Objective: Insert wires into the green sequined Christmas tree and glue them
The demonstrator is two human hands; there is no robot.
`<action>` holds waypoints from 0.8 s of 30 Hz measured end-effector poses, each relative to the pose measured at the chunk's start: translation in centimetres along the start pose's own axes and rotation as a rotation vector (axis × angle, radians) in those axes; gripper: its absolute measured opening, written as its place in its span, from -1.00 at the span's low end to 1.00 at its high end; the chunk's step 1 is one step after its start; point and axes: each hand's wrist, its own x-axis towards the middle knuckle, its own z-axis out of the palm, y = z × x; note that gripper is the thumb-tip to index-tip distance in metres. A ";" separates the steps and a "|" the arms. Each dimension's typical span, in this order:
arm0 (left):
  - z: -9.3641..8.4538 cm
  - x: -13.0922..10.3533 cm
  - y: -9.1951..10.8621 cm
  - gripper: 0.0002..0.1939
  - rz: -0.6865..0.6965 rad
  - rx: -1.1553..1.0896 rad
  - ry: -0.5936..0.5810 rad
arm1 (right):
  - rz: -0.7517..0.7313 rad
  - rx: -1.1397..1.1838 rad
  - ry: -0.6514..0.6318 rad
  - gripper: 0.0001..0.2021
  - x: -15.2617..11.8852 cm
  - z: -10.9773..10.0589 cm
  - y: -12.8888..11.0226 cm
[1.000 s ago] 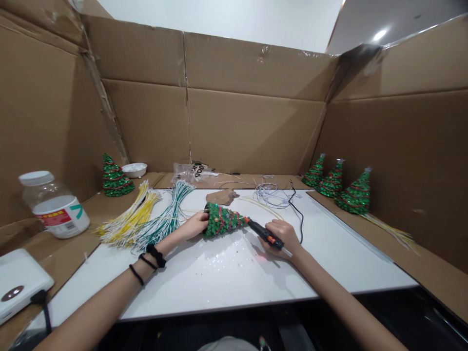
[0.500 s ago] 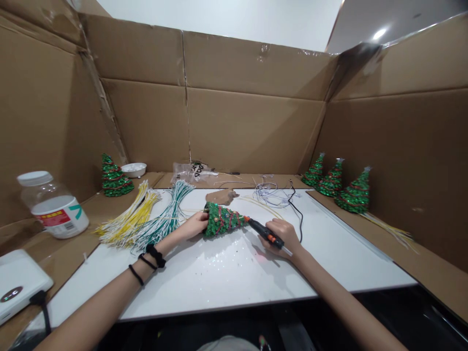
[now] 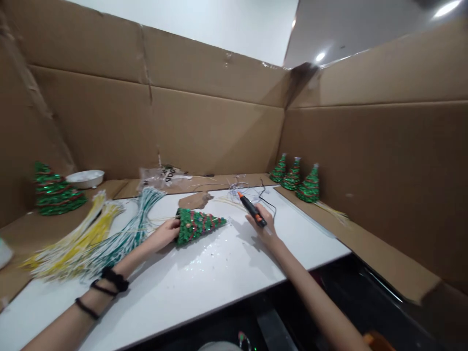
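Observation:
A small green tinsel tree [image 3: 199, 225] with red garland lies on its side above the white board [image 3: 219, 278], its tip pointing right. My left hand [image 3: 167, 233] is closed on its base, the fingertips partly hidden at the base opening. In my right hand [image 3: 263, 222] is a black and orange glue gun [image 3: 252, 210], its orange nozzle pointing up and left, apart from the tree. Something pale and glittery shows at the tree's tip.
Yellow-white [image 3: 84, 234] and green-white stem bundles [image 3: 135, 224] lie left. One tree [image 3: 54, 192] and a white bowl [image 3: 86, 179] stand back left; several trees [image 3: 308, 185] stand right. Behind are brown cardboard [image 3: 195, 200], a plastic bag [image 3: 161, 178] and tangled wires [image 3: 239, 192]. Cardboard walls [image 3: 215, 126] surround the board.
The view has turned to the right. My right hand has drawn the glue gun away from the tree's tip and raised its nozzle. My left hand still holds the tree.

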 end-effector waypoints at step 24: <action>0.0 -0.3 1.1 -0.79 -0.059 0.135 0.076 | -0.057 -0.229 -0.766 -0.66 11.1 10.1 2.5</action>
